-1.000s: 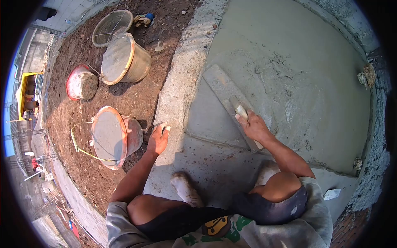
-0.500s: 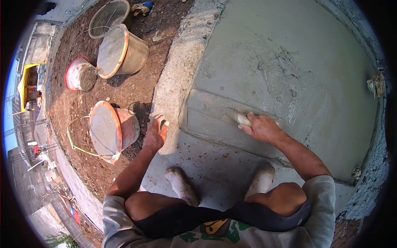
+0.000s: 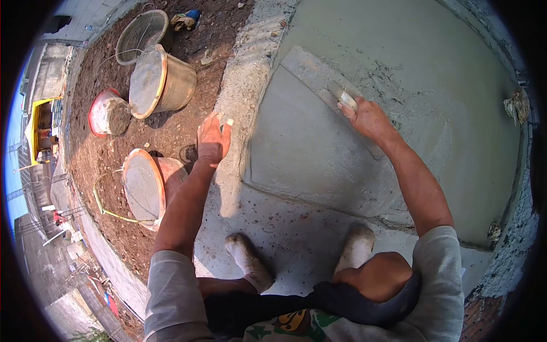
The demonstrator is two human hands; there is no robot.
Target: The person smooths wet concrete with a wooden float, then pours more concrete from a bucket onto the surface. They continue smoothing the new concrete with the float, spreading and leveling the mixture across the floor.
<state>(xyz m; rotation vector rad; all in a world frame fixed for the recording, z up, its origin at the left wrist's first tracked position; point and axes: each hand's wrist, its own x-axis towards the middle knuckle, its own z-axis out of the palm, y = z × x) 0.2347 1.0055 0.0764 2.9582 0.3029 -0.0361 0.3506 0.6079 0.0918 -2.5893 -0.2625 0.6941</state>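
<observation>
My right hand (image 3: 371, 121) grips the pale handle of a long rectangular finishing trowel (image 3: 312, 75). Its grey blade lies slantwise on the wet cement (image 3: 444, 62), and the hand and forearm cover part of it. Between the blade and my feet, a smoothed patch (image 3: 302, 154) ends in a straight ridge. My left hand (image 3: 214, 138) is open over the rough concrete edge strip (image 3: 236, 108), fingers pointing forward and the thumb apart. It appears to lean on the strip, though contact underneath is hidden.
Left of the strip, on brown soil, stand a cement-coated bucket (image 3: 176, 85), a smaller red-rimmed bucket (image 3: 118, 115), an orange-rimmed bucket (image 3: 171, 176) and an open round tub (image 3: 122, 43). Low walls (image 3: 519, 165) border the cement at right. My feet (image 3: 248, 259) are on hard grey floor.
The trowel has moved forward, away from my feet, and turned from nearly crosswise to a steeper slant, leaving smoother cement behind. My left hand has shifted forward along the strip.
</observation>
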